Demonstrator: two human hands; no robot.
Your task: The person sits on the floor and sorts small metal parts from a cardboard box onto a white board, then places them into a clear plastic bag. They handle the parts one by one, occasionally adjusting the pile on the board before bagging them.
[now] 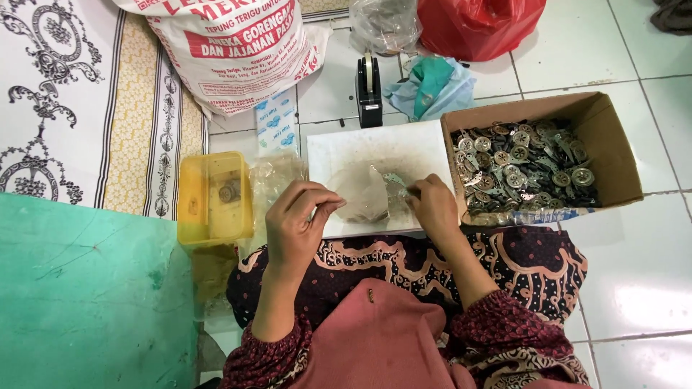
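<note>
My left hand (297, 223) and my right hand (432, 205) hold a small clear plastic bag (364, 193) between them over a white board (339, 148) that rests on my lap. The left fingers pinch the bag's left edge. The right fingers grip its right side, where a small metal part (394, 180) shows at the bag's mouth. Just right of my right hand stands a cardboard box (613, 155) filled with several small round metal parts (522, 164).
A yellow plastic tub (194, 209) with one metal piece sits left of the board, next to clear bags (274, 176). Behind are a black tape dispenser (369, 90), a big printed sack (231, 50), a red bag (476, 25) and a teal mat (86, 288).
</note>
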